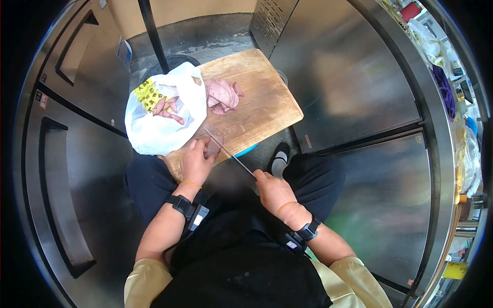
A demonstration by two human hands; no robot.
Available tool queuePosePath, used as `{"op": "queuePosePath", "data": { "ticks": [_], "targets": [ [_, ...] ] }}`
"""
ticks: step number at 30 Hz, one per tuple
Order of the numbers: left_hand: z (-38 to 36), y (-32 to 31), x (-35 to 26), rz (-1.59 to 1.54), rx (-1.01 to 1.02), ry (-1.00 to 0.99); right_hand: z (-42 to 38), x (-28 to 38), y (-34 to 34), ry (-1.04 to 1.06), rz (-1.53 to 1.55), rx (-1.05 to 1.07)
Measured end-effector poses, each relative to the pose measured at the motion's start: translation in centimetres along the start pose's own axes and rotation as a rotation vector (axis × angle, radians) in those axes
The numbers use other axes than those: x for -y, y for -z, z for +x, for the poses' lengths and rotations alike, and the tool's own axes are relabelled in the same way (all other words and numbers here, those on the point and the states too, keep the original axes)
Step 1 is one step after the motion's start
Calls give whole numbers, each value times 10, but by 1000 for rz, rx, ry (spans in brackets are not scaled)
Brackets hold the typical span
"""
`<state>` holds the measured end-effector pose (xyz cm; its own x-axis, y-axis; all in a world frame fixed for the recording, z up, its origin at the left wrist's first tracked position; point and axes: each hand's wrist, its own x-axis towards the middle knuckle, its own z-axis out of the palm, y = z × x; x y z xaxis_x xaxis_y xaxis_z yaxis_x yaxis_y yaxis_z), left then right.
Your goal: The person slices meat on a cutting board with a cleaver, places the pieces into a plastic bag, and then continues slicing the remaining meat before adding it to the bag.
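Note:
My right hand (273,192) is closed round the handle of a knife (229,152), its blade pointing away and to the left over the wooden cutting board (262,100). Against the blade sits a piece of pinkish meat (212,148), pressed down by the curled fingers of my left hand (196,159). Farther up the board lies a pile of thin pink meat slices (223,96). A white plastic bag (179,128) stands open at the board's left, with several meat strips (168,109) and a yellow printed label (147,95) showing inside it.
Steel cabinet doors rise on the left (84,205) and on the right (349,77), close to the board. A dark bucket (185,59) is partly hidden behind the bag. On the far right, a counter holds plastic bags (470,159) and a purple cloth (442,90).

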<state>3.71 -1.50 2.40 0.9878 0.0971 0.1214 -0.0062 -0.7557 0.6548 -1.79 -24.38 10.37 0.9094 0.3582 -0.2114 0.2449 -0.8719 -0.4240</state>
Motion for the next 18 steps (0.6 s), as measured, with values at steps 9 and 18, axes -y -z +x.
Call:
{"op": "queuePosePath", "data": {
  "ticks": [9,18],
  "targets": [
    [0,4,-3,-5,4,-13,9,-1,-4,-10,-51,60],
    [1,5,5,-152,17,-62,33,-14,-3,-77,43,-33]
  ]
}}
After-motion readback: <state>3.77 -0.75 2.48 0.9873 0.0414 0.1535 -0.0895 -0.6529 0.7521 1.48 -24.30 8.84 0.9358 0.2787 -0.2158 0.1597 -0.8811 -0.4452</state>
